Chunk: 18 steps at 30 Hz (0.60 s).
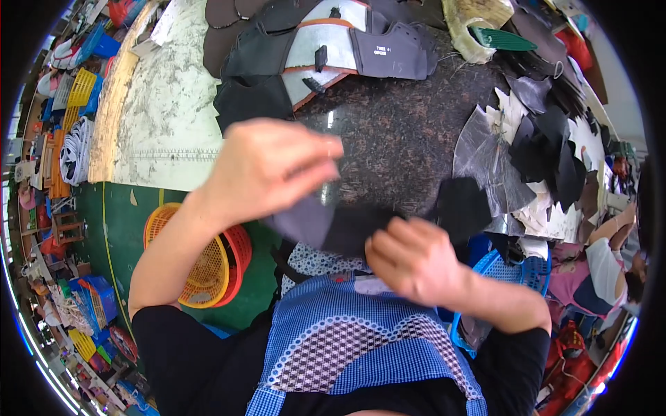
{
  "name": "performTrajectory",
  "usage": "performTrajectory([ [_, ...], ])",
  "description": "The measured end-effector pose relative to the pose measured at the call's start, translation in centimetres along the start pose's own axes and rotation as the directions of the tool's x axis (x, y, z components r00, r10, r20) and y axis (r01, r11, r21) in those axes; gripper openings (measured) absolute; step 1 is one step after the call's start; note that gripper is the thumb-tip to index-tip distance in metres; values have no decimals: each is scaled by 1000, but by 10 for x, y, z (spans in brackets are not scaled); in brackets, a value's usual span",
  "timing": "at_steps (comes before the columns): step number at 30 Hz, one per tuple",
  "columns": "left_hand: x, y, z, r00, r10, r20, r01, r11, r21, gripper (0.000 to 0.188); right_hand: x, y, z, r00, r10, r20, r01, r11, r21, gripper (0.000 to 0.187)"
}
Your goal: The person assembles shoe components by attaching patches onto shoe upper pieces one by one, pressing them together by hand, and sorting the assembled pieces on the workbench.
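Clamped in the right hand [420, 262], the dark piece [347, 232] runs leftward along the table's [395, 149] near edge toward the left hand [267, 163], its blurred grip unclear.

Left hand [267, 163] raised at 10 o'clock of centre, blurred, fingers toward 3, thumb below; forearm [173, 246] angles in from 8, elbow bent. Right hand [413, 260] lower, at 4, fingers curled, wrist [461, 283] toward 4.
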State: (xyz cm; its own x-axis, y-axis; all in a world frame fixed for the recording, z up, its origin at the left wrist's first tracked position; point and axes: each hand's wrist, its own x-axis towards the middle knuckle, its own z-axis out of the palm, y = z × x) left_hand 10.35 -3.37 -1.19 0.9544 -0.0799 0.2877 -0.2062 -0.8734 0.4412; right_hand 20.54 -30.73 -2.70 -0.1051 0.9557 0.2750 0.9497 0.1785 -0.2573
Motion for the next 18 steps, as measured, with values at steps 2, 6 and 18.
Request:
performTrajectory([
  [2,30,-21,-4,965,112,-235,-54,970,237,34,-35,-17,20,998,55,25,-56,998,10,10],
  [6,72,-53,-7,967,134,-215,-55,939,339,45,-93,-9,74,939,302,164,-309,951,16,11],
  [18,76,-21,-15,788,328,-520,-20,859,512,30,-119,63,-86,597,553,-582,-589,794,150,18],
])
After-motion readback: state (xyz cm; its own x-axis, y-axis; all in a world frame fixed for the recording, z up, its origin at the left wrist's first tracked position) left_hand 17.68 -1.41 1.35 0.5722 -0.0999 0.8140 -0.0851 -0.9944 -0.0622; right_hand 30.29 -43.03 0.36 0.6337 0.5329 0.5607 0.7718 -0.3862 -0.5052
